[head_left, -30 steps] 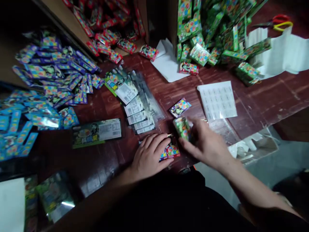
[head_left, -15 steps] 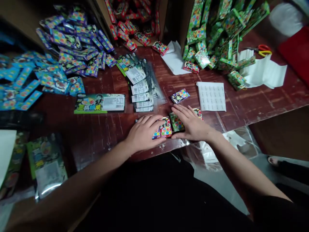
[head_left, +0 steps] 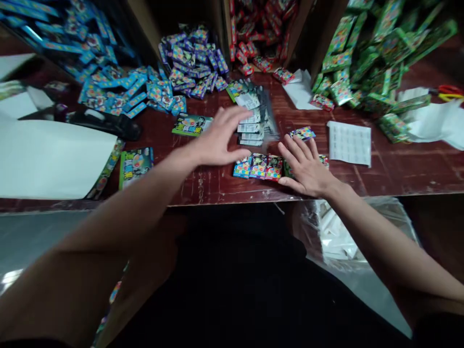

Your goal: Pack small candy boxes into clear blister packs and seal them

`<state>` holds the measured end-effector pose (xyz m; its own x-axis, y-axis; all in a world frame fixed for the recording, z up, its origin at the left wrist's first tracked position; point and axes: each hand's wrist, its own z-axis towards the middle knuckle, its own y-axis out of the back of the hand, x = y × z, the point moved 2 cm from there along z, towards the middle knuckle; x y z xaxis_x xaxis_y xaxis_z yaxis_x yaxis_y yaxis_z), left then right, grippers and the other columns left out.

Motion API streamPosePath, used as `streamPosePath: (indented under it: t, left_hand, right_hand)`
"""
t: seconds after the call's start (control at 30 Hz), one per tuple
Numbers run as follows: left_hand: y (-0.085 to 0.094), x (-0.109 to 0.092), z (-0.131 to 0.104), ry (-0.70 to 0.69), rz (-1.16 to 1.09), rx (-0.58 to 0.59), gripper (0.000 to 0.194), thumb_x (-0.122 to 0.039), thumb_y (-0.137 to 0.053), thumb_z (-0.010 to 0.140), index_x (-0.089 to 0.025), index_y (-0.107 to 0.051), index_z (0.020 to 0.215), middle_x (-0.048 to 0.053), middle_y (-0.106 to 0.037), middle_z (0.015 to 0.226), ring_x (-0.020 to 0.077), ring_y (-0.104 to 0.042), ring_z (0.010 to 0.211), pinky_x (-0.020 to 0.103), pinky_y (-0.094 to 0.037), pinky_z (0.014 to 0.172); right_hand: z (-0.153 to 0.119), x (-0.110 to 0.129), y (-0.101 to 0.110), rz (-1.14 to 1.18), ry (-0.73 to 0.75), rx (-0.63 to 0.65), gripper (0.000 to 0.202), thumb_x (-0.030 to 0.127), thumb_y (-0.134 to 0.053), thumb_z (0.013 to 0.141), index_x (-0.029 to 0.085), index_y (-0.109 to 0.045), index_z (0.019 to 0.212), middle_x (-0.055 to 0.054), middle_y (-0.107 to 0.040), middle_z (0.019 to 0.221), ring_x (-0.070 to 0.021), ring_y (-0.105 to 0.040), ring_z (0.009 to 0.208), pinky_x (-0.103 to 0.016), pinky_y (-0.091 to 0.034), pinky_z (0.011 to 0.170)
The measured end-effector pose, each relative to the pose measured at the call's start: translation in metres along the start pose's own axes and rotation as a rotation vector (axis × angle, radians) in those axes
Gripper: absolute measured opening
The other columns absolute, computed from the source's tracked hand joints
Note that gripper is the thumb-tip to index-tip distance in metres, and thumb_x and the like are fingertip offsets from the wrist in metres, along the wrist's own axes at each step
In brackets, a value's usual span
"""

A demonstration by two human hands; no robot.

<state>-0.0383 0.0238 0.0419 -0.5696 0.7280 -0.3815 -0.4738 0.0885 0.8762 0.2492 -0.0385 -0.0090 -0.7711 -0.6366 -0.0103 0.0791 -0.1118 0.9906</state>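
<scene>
One green box (head_left: 288, 169) lies mostly hidden under my right hand (head_left: 306, 169), and the end box (head_left: 324, 161) past it shows only in part; my left hand (head_left: 222, 138) is blurred and covers some of a pouch (head_left: 188, 124) and of the fanned pouches (head_left: 250, 128). My right fingers are spread, palm down, over the green box, pinching nothing; how hard they press I cannot tell. My left hand is spread too, thumb well apart and near the blue box (head_left: 241, 167); whether it touches the fanned pouches is unclear. The blue box, purple box (head_left: 258, 166) and red box (head_left: 274, 168) run side by side toward the green one, near the table (head_left: 217, 188) edge. A loose box (head_left: 303, 133) lies by my right fingertips, left of a label sheet (head_left: 350, 144). Beyond are blue (head_left: 126, 89), purple (head_left: 194, 60), red (head_left: 263, 36) and green piles (head_left: 366, 72); the scissors (head_left: 450, 92) are cut off at the right.
</scene>
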Motion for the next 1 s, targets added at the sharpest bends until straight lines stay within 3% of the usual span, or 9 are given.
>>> streamPosePath:
  t: [0.1, 0.17, 0.3, 0.4, 0.57, 0.67, 0.77, 0.87, 1.0]
  left_hand:
    - [0.042, 0.05, -0.009, 0.148, 0.177, 0.198, 0.11, -0.06, -0.074, 0.073, -0.017, -0.023, 0.159, 0.019, -0.019, 0.166, 0.0409, -0.014, 0.154, 0.06, -0.005, 0.123]
    - [0.055, 0.084, -0.014, 0.227, 0.268, 0.363, 0.116, -0.06, -0.074, 0.071, -0.014, -0.016, 0.16, 0.021, -0.011, 0.168, 0.0425, -0.007, 0.155, 0.06, -0.002, 0.122]
    - [0.049, 0.131, -0.012, 0.253, 0.335, 0.535, 0.119, -0.059, -0.074, 0.07, -0.013, -0.012, 0.161, 0.021, -0.009, 0.169, 0.0411, -0.004, 0.155, 0.058, 0.001, 0.122]
    - [0.047, 0.142, -0.004, 0.247, 0.329, 0.563, 0.115, -0.057, -0.075, 0.07, -0.013, -0.018, 0.16, 0.02, -0.024, 0.166, 0.0395, -0.014, 0.154, 0.054, -0.005, 0.124]
    - [0.063, 0.109, -0.012, 0.21, 0.353, 0.45, 0.09, -0.048, -0.072, 0.074, -0.015, -0.039, 0.151, 0.017, -0.052, 0.142, 0.0356, -0.049, 0.133, 0.054, -0.022, 0.12]
    - [0.064, 0.067, -0.036, 0.226, 0.277, 0.388, 0.085, -0.044, -0.071, 0.076, -0.015, -0.039, 0.149, 0.017, -0.052, 0.139, 0.0349, -0.051, 0.129, 0.05, -0.037, 0.113]
    - [0.05, 0.034, -0.055, 0.237, 0.121, 0.418, 0.083, -0.042, -0.073, 0.076, -0.02, -0.039, 0.148, 0.015, -0.05, 0.142, 0.034, -0.051, 0.13, 0.048, -0.042, 0.111]
    - [0.032, 0.022, -0.058, 0.265, 0.043, 0.401, 0.085, -0.044, -0.077, 0.074, -0.019, -0.04, 0.147, 0.016, -0.05, 0.142, 0.0346, -0.051, 0.13, 0.05, -0.041, 0.112]
    - [0.017, 0.028, -0.047, 0.255, 0.039, 0.391, 0.086, -0.044, -0.078, 0.074, -0.015, -0.042, 0.146, 0.017, -0.052, 0.14, 0.0352, -0.051, 0.126, 0.051, -0.042, 0.111]
  right_hand:
    - [0.015, 0.008, -0.005, 0.054, 0.134, 0.054, 0.09, 0.077, -0.031, 0.094, 0.022, -0.013, 0.163, -0.014, -0.01, 0.17, -0.037, -0.01, 0.156, -0.063, -0.011, 0.122]
    - [0.023, 0.014, -0.01, 0.086, 0.202, 0.116, 0.086, 0.076, -0.032, 0.094, 0.025, -0.017, 0.162, -0.012, -0.015, 0.17, -0.0364, -0.016, 0.155, -0.062, -0.015, 0.122]
    - [0.04, 0.029, -0.013, 0.115, 0.164, 0.111, 0.092, 0.079, -0.037, 0.091, 0.021, -0.022, 0.161, -0.016, -0.019, 0.168, -0.0398, -0.019, 0.153, -0.063, -0.017, 0.12]
    - [0.057, 0.049, -0.013, 0.145, 0.124, 0.071, 0.092, 0.078, -0.039, 0.091, 0.02, -0.026, 0.16, -0.019, -0.033, 0.163, -0.0407, -0.032, 0.146, -0.061, -0.027, 0.115]
    - [0.07, 0.065, -0.018, 0.173, 0.119, 0.024, 0.073, 0.063, -0.046, 0.097, 0.021, -0.038, 0.155, -0.019, -0.051, 0.148, -0.0391, -0.049, 0.126, -0.055, -0.042, 0.099]
    - [0.063, 0.054, -0.015, 0.26, -0.006, -0.045, 0.077, 0.061, -0.05, 0.096, 0.017, -0.033, 0.157, -0.023, -0.05, 0.145, -0.0409, -0.047, 0.124, -0.055, -0.044, 0.096]
    - [0.057, 0.042, -0.013, 0.314, -0.148, -0.063, 0.081, 0.06, -0.05, 0.096, 0.018, -0.026, 0.16, -0.024, -0.046, 0.148, -0.0437, -0.043, 0.129, -0.059, -0.041, 0.098]
    - [0.056, 0.038, -0.013, 0.314, -0.134, 0.026, 0.08, 0.063, -0.047, 0.096, 0.019, -0.025, 0.16, -0.022, -0.043, 0.152, -0.0436, -0.041, 0.132, -0.059, -0.039, 0.101]
    - [0.053, 0.038, -0.01, 0.311, -0.066, 0.096, 0.077, 0.063, -0.047, 0.096, 0.017, -0.034, 0.157, -0.02, -0.046, 0.152, -0.0416, -0.042, 0.131, -0.056, -0.039, 0.1]
